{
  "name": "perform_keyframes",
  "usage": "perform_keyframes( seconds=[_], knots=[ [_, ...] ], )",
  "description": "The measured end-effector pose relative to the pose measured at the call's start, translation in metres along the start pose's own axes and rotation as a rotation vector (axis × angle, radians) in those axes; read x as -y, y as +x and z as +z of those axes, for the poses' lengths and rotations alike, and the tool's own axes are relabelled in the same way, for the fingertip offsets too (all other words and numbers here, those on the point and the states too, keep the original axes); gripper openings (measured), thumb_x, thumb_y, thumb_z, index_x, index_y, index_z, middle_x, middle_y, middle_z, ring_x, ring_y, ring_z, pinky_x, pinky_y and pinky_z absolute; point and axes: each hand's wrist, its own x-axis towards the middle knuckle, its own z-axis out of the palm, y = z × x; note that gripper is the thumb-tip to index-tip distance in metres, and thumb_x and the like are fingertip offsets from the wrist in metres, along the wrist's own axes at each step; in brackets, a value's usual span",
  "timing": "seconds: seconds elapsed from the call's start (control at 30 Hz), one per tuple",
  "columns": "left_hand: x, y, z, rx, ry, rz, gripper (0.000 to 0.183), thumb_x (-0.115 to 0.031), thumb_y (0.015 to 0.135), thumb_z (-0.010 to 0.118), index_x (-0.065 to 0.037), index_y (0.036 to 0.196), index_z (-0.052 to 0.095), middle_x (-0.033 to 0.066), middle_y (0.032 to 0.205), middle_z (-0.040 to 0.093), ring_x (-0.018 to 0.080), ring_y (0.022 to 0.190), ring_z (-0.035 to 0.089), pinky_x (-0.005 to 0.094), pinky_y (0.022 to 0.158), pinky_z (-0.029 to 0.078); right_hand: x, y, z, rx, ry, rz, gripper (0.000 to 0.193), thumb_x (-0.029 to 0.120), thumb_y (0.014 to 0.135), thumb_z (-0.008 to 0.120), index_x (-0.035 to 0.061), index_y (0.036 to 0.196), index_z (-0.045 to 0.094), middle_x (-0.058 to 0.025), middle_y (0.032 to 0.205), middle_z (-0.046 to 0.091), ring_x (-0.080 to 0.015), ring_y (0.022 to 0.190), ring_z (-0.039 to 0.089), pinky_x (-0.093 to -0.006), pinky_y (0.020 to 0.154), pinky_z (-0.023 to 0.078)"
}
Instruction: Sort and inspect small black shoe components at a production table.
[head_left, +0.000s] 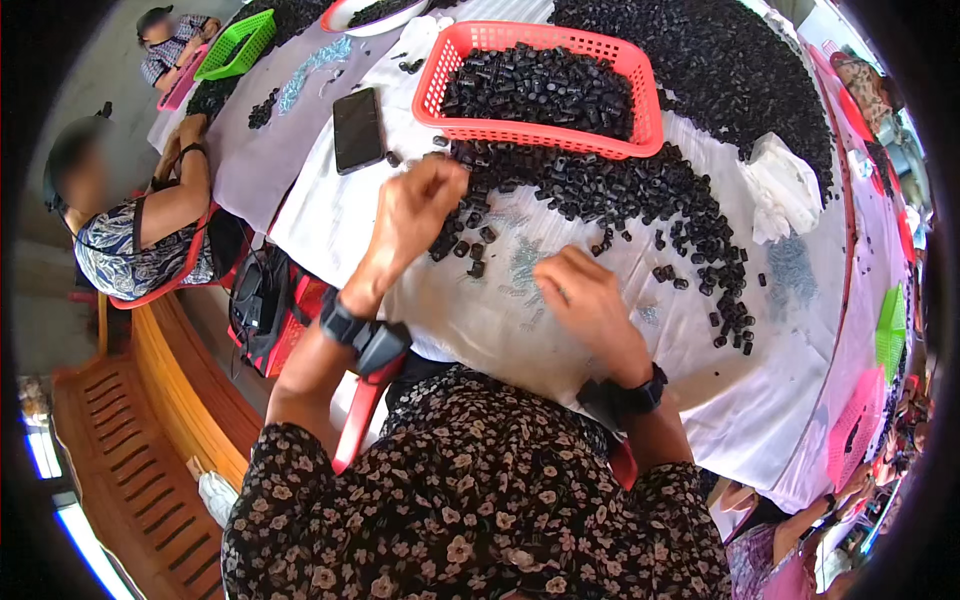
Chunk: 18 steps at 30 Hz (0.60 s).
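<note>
My left hand (pixel 415 205) is raised over the white cloth, its fingers curled together beside the near edge of a spread of small black plastic caps (pixel 600 185). Lower and to the right, my right hand (pixel 588 300) is also closed, thumb against fingers. Whatever either hand pinches is too small or hidden to make out. Between the hands lies a scatter of tiny clear-bluish pieces (pixel 527 262). Beyond them a red perforated basket (pixel 540 137) holds a heap of the same black parts. Several loose caps (pixel 475 268) lie near my left wrist.
A black phone (pixel 358 130) lies left of the basket. Crumpled white plastic (pixel 782 190) and another bluish pile (pixel 792 275) are at the right. A large black heap (pixel 740 80) covers the far right. People sit at the left; a wooden bench (pixel 150 440) stands behind them.
</note>
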Motion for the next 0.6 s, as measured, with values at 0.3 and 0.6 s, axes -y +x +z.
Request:
perform_keyframes(
  seconds=[0.3, 0.6],
  knots=[
    [0.014, -0.084, -0.012, -0.038, 0.033, -0.112, 0.009, -0.004, 0.084, 0.06, 0.002, 0.091, 0.063, 0.0065, 0.072, 0.062, 0.0107, 0.063, 0.057, 0.0252, 0.059, 0.047, 0.018, -0.001, 0.029, 0.05, -0.396, -0.193, 0.006, 0.002, 0.075, 0.05, 0.0028, 0.081, 0.05, -0.0099, 0.086, 0.048, -0.0243, 0.085, 0.054, -0.0357, 0.074, 0.046],
    [0.005, -0.082, 0.013, -0.01, 0.249, 0.255, 0.01, -0.003, 0.077, 0.063, -0.001, 0.087, 0.06, 0.0112, 0.077, 0.058, 0.0268, 0.069, 0.06, 0.0339, 0.061, 0.048, 0.012, -0.002, 0.033, -0.17, -0.064, -0.092, 0.017, 0.0, 0.08, 0.055, 0.0011, 0.097, 0.05, -0.017, 0.09, 0.051, -0.0334, 0.08, 0.055, -0.0414, 0.067, 0.048]
  ],
)
